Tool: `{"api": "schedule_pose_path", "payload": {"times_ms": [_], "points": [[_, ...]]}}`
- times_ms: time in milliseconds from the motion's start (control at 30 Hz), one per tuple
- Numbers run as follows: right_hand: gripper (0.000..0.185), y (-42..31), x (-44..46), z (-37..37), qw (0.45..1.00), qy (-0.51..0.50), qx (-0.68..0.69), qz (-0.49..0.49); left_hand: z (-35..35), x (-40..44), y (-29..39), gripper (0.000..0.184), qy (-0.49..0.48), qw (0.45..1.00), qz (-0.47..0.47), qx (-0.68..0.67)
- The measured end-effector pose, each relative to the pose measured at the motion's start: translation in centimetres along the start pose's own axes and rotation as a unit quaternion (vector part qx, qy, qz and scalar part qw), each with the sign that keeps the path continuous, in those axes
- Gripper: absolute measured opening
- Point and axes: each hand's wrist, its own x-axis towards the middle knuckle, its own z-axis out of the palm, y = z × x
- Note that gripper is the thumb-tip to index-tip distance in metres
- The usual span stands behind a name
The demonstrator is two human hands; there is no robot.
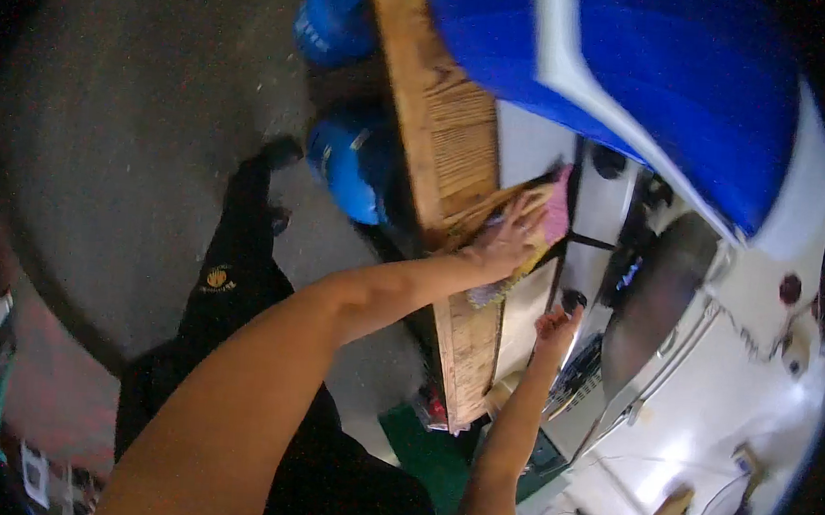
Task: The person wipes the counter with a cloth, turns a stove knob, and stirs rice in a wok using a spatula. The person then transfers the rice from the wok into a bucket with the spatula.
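Observation:
My left hand (508, 247) lies on a bunched cloth (555, 214) of pink, yellow and purple, which rests on a wooden bench (462, 143). Its fingers are stretched and a little apart over the cloth. My right hand (554, 329) is off the bench surface, with slightly bent fingers apart and nothing seen in them. Just beyond its fingertips is a dark round object (573, 301); whether they touch is hard to tell.
The view is tipped sideways. Blue round-topped stools (350, 164) stand along the bench. Large blue and white panels (632, 73) fill the far side. A curved dark screen (660, 306) and a keyboard (580, 372) are near my right hand. Grey floor (156, 129) spreads beside the bench.

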Motion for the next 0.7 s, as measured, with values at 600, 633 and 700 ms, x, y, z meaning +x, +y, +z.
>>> {"api": "schedule_pose_path", "payload": {"times_ms": [600,633,700], "points": [[0.054,9.5,-15.6,10.1,0.791,0.040,-0.469,-0.392,-6.7,2.2,-0.1,0.051,-0.200,0.922,0.327,0.057],[0.055,9.4,-15.4,9.4,0.790,0.032,-0.476,-0.386,-6.5,2.3,0.0,0.051,-0.202,0.920,0.328,0.068],[0.051,9.4,-15.6,9.0,0.795,0.004,-0.483,-0.366,-5.9,2.1,-0.4,0.048,-0.204,0.917,0.335,0.072]]}}
